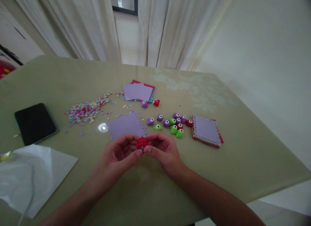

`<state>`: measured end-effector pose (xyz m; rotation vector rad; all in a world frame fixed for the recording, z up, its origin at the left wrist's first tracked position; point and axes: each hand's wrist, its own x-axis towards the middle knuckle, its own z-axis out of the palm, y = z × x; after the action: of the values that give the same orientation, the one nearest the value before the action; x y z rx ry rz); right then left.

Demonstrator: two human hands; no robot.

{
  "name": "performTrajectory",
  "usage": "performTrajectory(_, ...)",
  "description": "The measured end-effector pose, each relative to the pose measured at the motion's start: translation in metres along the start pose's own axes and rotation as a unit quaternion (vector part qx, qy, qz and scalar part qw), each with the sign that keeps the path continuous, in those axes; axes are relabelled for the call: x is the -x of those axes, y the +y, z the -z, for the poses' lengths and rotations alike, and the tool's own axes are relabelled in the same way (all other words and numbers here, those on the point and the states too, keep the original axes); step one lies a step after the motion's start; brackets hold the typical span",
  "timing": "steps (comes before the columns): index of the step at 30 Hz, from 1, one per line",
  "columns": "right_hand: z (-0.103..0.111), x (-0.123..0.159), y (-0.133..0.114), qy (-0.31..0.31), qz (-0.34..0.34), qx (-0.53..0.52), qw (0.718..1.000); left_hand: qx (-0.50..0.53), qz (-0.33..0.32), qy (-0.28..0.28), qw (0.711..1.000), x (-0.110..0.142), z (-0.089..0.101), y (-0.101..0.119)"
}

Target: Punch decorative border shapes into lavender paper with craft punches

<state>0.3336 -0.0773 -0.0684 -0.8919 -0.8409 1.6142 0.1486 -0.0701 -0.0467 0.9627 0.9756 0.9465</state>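
Between the fingertips of both hands sits a small red paper punch [141, 143]. My left hand [119, 152] pinches it from the left side, and my right hand [165, 152] grips it from the right, thumbs toward me. Just beyond the fingers lies a purple paper sheet [126, 125] with small holes punched along its edges; the hands hide its near edge. To the right of it are several more small punches in purple [150, 121], green [173, 129] and red [189, 122], each with a round white and black top.
Punched sheets are stacked [207, 130] at the right. Purple, red and blue sheets [138, 91] lie farther back. Colourful paper bits [85, 112] are scattered left of centre. A dark tablet-like device [36, 123] and a white sheet or bag [51, 171] occupy the left side.
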Motion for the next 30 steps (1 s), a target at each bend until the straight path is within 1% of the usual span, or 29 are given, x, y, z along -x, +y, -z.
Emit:
performTrajectory(5, 0.0003, 0.0014, 0.0017, 0.005, 0.015, 0.014, 1.0, -0.009, -0.008, 0.0, 1.0, 0.0022, -0.0029, 0.0018)
performTrajectory(12, -0.0001, 0.0031, 0.0037, -0.002, 0.032, 0.013, 0.999, -0.008, -0.014, 0.005, 1.0, 0.0036, -0.0056, 0.003)
performTrajectory(21, -0.0027, 0.0033, 0.0023, -0.014, 0.025, -0.001, 1.0, -0.013, -0.029, -0.001, 0.999, 0.0067, -0.0042, 0.0031)
performTrajectory(25, -0.0017, 0.0028, 0.0013, -0.005, 0.017, 0.007, 1.0, -0.017, -0.025, 0.003, 1.0, 0.0041, -0.0035, 0.0042)
performTrajectory(30, -0.0004, 0.0023, -0.0044, -0.015, 0.001, 0.025, 1.0, -0.029, -0.028, 0.001, 0.999, 0.0037, -0.0006, 0.0047)
